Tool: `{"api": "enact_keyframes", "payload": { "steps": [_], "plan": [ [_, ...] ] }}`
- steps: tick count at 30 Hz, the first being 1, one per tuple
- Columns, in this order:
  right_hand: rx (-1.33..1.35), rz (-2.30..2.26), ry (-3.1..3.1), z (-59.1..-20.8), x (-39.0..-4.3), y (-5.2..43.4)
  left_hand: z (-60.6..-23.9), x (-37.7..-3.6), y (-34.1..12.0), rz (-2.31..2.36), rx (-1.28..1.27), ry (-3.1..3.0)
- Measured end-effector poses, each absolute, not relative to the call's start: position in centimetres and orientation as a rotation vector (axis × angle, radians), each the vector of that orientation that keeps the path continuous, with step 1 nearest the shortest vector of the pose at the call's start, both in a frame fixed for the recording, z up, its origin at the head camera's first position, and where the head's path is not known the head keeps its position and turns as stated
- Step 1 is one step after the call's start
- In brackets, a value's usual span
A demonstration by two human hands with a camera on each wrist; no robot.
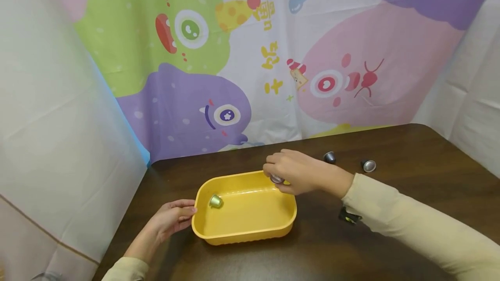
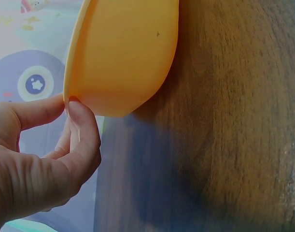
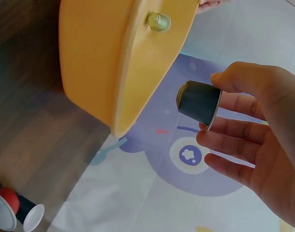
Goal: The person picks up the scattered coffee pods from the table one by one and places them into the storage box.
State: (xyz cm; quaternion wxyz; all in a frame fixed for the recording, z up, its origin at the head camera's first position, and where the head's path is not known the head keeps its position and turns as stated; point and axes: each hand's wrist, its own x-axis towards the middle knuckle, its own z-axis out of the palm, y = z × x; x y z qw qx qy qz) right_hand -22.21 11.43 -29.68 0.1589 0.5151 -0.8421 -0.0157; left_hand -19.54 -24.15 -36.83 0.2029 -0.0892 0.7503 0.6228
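A yellow basin (image 1: 244, 233) stands on the dark wooden table, with a light green coffee capsule (image 1: 215, 201) lying inside near its left end. My left hand (image 1: 172, 219) pinches the basin's left rim between thumb and fingers, as the left wrist view (image 2: 46, 164) makes plain. Over the basin's far right corner, my right hand (image 1: 294, 170) holds a dark coffee capsule (image 3: 199, 103) by its flanged end. In the head view only the silvery lid (image 1: 276, 178) of that capsule shows beneath the fingers.
Two more capsules lie on the table to the right: a dark one (image 1: 330, 157) behind my right wrist and another with a silver lid (image 1: 368, 166). Red shows on one capsule (image 3: 9, 199) in the right wrist view. A cartoon-printed cloth (image 1: 273, 120) hangs behind the table.
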Motion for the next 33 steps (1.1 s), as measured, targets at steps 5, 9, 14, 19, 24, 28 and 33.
{"api": "enact_keyframes", "payload": {
  "steps": [5,9,14,19,24,28,33],
  "plan": [
    [1.478,-0.08,-2.459,-29.2,-22.5,10.5,-36.7,-19.6,-24.1,1.742,-0.266,2.088],
    [1.491,-0.085,-2.485,-28.8,-22.8,9.6,-36.5,-19.6,-24.1,1.743,-0.27,2.084],
    [1.515,-0.059,-2.483,-28.6,-23.1,8.8,-36.6,-19.7,-24.0,1.75,-0.259,2.079],
    [1.536,0.02,-2.492,-28.8,-23.7,8.2,-37.0,-19.6,-24.0,1.741,-0.256,2.07],
    [1.533,0.039,-2.536,-28.8,-24.3,7.6,-37.1,-19.4,-24.0,1.744,-0.26,2.068],
    [1.522,0.051,-2.585,-28.6,-24.7,6.9,-36.9,-19.4,-23.9,1.743,-0.262,2.072],
    [1.534,0.047,-2.611,-28.3,-24.9,5.9,-36.9,-19.4,-23.8,1.742,-0.273,2.081]
  ]
}}
